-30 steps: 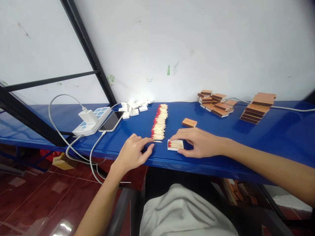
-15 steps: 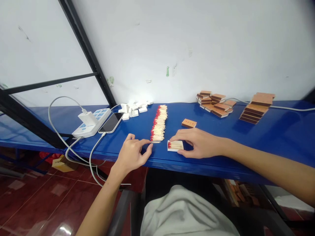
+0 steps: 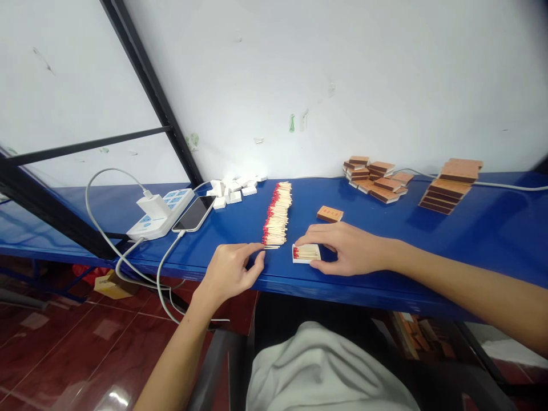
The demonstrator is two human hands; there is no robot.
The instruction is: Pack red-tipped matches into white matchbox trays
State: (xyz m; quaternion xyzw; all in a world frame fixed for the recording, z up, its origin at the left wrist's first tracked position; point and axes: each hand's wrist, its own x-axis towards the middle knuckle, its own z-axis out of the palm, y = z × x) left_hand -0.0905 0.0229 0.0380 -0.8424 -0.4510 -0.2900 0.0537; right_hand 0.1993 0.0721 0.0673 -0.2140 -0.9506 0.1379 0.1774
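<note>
A long row of red-tipped matches [image 3: 277, 214] lies on the blue table [image 3: 471, 228]. My left hand [image 3: 231, 269] rests at the near end of that row, forefinger and thumb pinched on a single match [image 3: 270, 246]. My right hand [image 3: 349, 248] steadies a small white matchbox tray [image 3: 305, 253] that has a few matches in it, thumb and fingers closed on its right side. A brown matchbox sleeve [image 3: 329, 214] lies just behind my right hand.
White empty trays [image 3: 233, 188] are heaped at the back by the wall. A phone [image 3: 194, 213] on a cable and a power strip [image 3: 160, 212] with a charger sit at the left. Stacks of brown matchboxes [image 3: 377, 178] [image 3: 451, 185] stand at the back right. A black frame bar [image 3: 149, 85] slants on the left.
My left hand's fingers have closed onto the nearest match at the row's end. My right hand and the tray have stayed where they were.
</note>
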